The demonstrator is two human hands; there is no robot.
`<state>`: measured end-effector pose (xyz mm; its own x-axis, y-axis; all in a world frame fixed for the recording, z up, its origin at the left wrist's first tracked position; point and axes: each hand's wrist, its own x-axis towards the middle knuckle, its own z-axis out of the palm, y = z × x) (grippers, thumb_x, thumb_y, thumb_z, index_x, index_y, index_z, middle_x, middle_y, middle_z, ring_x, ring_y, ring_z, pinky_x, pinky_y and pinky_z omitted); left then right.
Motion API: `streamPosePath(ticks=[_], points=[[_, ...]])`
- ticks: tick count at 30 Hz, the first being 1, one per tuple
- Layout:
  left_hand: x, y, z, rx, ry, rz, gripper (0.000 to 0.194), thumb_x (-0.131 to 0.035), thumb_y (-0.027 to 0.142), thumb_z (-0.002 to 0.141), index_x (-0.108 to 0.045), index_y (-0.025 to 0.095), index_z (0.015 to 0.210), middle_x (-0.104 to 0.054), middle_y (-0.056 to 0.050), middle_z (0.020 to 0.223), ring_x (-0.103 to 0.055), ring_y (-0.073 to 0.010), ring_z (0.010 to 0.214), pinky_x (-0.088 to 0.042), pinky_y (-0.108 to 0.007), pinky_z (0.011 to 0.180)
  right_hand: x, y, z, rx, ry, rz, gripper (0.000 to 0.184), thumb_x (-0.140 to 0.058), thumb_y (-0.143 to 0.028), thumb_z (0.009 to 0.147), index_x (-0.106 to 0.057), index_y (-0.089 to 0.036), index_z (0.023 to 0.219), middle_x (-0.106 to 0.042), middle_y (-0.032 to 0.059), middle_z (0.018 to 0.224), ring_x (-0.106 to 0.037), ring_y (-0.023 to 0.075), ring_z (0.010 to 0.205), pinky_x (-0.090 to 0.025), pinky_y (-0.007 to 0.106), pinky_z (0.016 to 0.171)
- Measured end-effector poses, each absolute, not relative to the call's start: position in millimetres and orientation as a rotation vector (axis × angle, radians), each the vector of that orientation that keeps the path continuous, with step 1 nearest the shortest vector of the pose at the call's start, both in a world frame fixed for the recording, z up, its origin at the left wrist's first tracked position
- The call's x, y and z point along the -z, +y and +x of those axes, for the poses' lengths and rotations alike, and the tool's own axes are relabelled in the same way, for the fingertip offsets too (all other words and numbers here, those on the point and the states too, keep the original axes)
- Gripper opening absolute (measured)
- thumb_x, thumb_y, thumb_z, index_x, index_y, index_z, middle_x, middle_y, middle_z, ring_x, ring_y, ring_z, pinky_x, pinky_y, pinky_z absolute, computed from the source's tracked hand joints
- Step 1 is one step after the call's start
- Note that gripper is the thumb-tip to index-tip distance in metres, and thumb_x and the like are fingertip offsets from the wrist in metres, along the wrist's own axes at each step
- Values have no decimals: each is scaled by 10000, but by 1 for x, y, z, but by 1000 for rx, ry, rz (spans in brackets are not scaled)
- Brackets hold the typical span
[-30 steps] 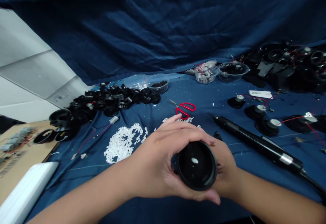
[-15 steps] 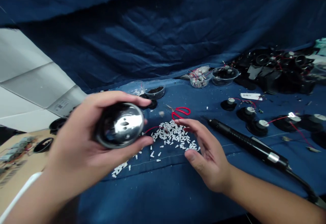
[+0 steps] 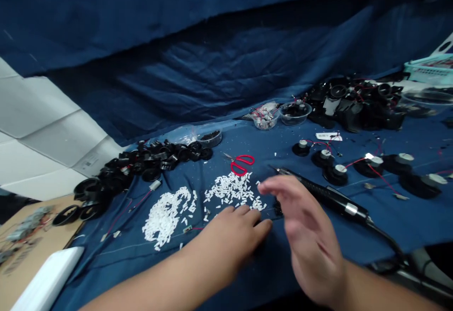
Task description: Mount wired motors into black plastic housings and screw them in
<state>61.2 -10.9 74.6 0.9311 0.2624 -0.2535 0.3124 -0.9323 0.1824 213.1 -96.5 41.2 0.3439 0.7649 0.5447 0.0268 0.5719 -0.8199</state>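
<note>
My left hand (image 3: 235,240) is palm down and low over the blue cloth, its fingers curled over a dark object. Only a dark edge shows under the thumb, so most of that object is hidden; it looks like the black round cup with the shiny inside. A small board (image 3: 187,229) on a red wire lies at the wrist side of this hand. My right hand (image 3: 307,235), slightly blurred, is raised beside it with fingers stretched and nothing held. White connector pieces lie in a near-left pile (image 3: 163,219) and a farther pile (image 3: 230,188) beyond my fingers.
Red-handled scissors (image 3: 242,164) lie behind the white pieces. A black electric screwdriver (image 3: 325,195) rests at right, near several black round parts with wires (image 3: 338,174). Black rings (image 3: 148,162) are heaped at left. Clear tubs (image 3: 295,113) stand at the back.
My left hand has moved down and right and turned over from showing the cup's shiny inside to palm down. My right hand has shifted slightly right; the view has turned somewhat.
</note>
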Motion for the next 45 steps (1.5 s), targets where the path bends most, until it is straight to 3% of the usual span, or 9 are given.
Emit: streamPosePath(ticks=[4,8,12,21,26,30,36,40,45], points=[[-95,2,67,330,357,2870,745,-937,465,749,-599,258,1379,-689,-93,1293,-654,-358,1181,-547,-475,964,-17,-151,229,-480,-1049,-901,364,-596,-541,1040,-746,-294,1262,-712,104,1083,-655,308,1078,-556,453,970],[-106,31,109,165,184,2840,433,-755,412,968,-636,215,1335,-692,-87,1312,-660,-284,1205,-533,-390,1011,10,-173,250,-624,-729,-1008,194,-627,-347,1022,-800,-258,1025,-696,83,836,-681,224,821,-608,322,735],[-81,65,178,81,-48,2937,472,-665,305,1037,-551,172,1476,-643,-114,1443,-615,-280,1329,-494,-378,1092,10,-169,257,-873,-278,-1011,226,-698,-433,961,-793,-240,1033,-737,96,952,-722,215,857,-670,320,760],[-43,82,222,84,-288,3027,293,-642,219,1038,-634,117,1312,-699,-154,1265,-674,-272,1146,-497,-378,1021,-1,-162,272,-1181,34,-903,638,-695,-623,881,-731,-167,1325,-649,197,1428,-715,374,1172,-614,526,1030],[-79,54,205,-124,-343,3119,254,-534,163,1072,-618,113,1306,-684,-147,1284,-645,-285,1214,-468,-449,1088,-10,-154,279,-1054,-19,-872,631,-725,-622,895,-731,-165,1330,-678,205,1381,-719,373,1170,-638,530,991],[-109,28,203,-310,-325,3160,238,-499,176,1086,-643,135,1271,-704,-109,1213,-671,-257,1104,-512,-455,1051,-15,-138,288,-690,-45,-805,642,-866,-588,760,-756,-195,1256,-771,111,1119,-759,229,863,-707,349,767],[-110,29,176,-478,-85,2940,201,-623,254,1058,-650,211,1252,-699,-87,1277,-638,-248,1198,-533,-418,1042,-16,-118,307,-457,-66,-720,325,-783,-355,666,-763,-169,932,-730,19,849,-435,59,427,-521,199,378],[-81,44,139,-388,527,2751,121,-650,216,1031,-673,222,1150,-716,-33,1095,-676,-205,1002,-555,-360,885,-14,-115,312,-390,-12,-748,311,-742,-334,703,-755,-188,977,-693,12,889,-387,49,461,-494,195,405],[-45,48,129,-48,618,2715,179,-760,270,960,-755,228,1134,-736,-44,1098,-701,-235,1004,-566,-385,911,-6,-124,315,-402,45,-783,240,-762,-335,645,-721,-194,835,-649,22,875,-339,56,490,-398,188,374]])
